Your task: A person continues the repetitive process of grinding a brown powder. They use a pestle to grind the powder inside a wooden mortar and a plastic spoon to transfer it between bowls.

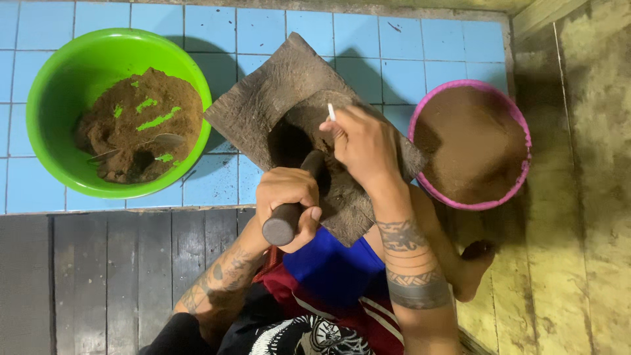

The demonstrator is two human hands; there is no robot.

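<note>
A dark stone mortar block point(266, 98) lies tilted on the blue tiled floor, with a hollow in its middle. My left hand point(287, 200) grips a dark round pestle point(284, 222) whose far end dips into the hollow. My right hand point(360, 141) rests over the hollow's right side and pinches a small white spoon handle point(331, 112) between the fingers. Brown powder lies in the hollow under that hand, mostly hidden.
A green plastic bowl point(59, 85) at the left holds clumpy brown powder and a metal spoon point(141, 146). A pink-rimmed bowl point(519, 141) at the right is full of fine brown powder. Dark wooden planks point(98, 276) lie near me; a yellowed wall point(585, 197) runs along the right.
</note>
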